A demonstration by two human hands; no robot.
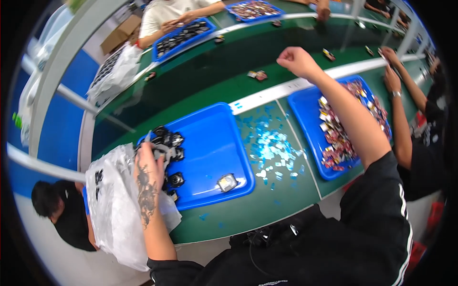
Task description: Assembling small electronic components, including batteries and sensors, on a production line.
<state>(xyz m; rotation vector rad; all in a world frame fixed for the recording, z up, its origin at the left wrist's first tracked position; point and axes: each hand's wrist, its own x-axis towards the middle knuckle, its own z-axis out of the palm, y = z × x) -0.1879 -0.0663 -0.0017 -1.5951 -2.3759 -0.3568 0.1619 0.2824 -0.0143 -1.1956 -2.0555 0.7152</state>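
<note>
My left hand (149, 167) is at the left side of a blue tray (205, 138), its fingers closed around a black plastic part with a greyish piece (163, 150). Rounded black parts (175, 139) are bunched beside it along that side of the tray. A single silvery, squarish part (227, 182) lies near the tray's front right corner. Over the dark green conveyor belt, my right hand (296, 61) is raised with its fingers curled in; whatever they hold, if anything, is hidden. Below it on the belt sits a small part (258, 75) with pink and yellow bits.
Blue film scraps (274, 148) litter the green bench between the trays. A second blue tray (305, 119), under my right arm, holds many small pinkish parts. White plastic bags (112, 205) hang at the left. Co-workers' hands (392, 78) work at right; another person (176, 19) sits across the belt.
</note>
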